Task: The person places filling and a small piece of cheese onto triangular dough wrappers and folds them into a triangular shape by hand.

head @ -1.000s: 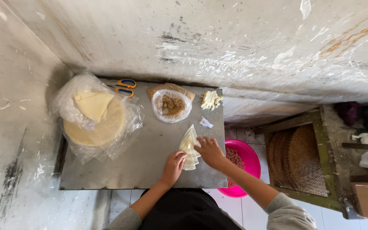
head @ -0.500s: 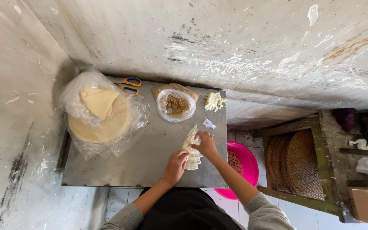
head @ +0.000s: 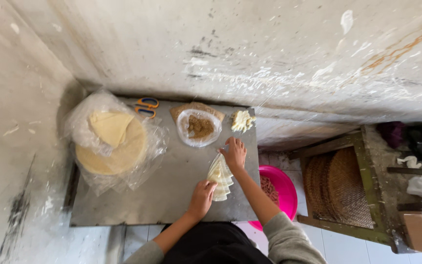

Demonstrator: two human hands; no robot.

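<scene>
On the grey tabletop [head: 137,205], the left hand [head: 202,198] presses the near end of a fanned stack of pale triangular wrappers [head: 220,177], fingers flat. The right hand [head: 234,153], moved farther since earlier, rests open-fingered at its tip. Beyond stand a clear filling bowl [head: 199,128] and orange-handled scissors [head: 145,107].

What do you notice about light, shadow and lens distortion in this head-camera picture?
Head view: soft, even daylight with no hard glare; a dark shadow falls in the corner behind the bagged wrapper stack; wide-angle bending curves the wall and floor edges; the left hand, right hand and fanned wrappers look sharp.
</scene>
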